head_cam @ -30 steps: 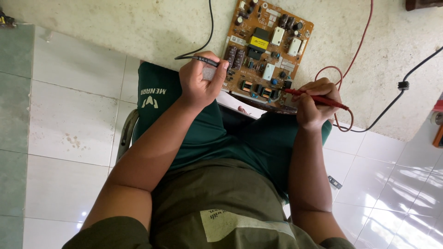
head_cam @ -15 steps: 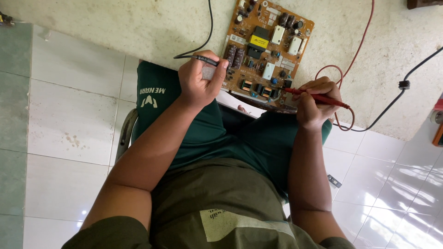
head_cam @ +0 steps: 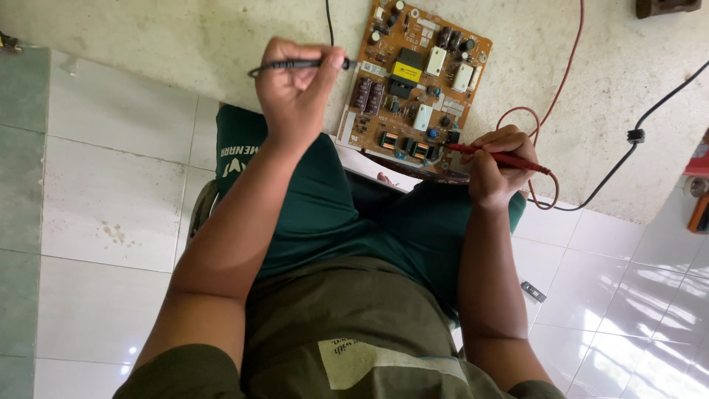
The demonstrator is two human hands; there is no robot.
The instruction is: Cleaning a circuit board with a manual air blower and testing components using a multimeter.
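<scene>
A tan circuit board (head_cam: 418, 81) with several components lies on the rough concrete floor in front of my knees. My left hand (head_cam: 294, 89) grips a black test probe (head_cam: 295, 65) held level, its tip near the board's left edge. My right hand (head_cam: 498, 166) holds a red test probe (head_cam: 502, 157) with its tip touching the board's lower right corner. A red lead (head_cam: 569, 66) and a black lead (head_cam: 329, 21) run away toward the top.
A black cable with a ferrite bead (head_cam: 634, 136) crosses the concrete (head_cam: 148, 37) at the right. White floor tiles (head_cam: 111, 192) lie on the left and lower right. An orange and red object (head_cam: 699, 199) sits at the right edge. A dark block (head_cam: 667, 7) lies top right.
My left hand has lifted the black probe up and away along the board's left edge. My right hand and the red probe stay at the board's lower right corner.
</scene>
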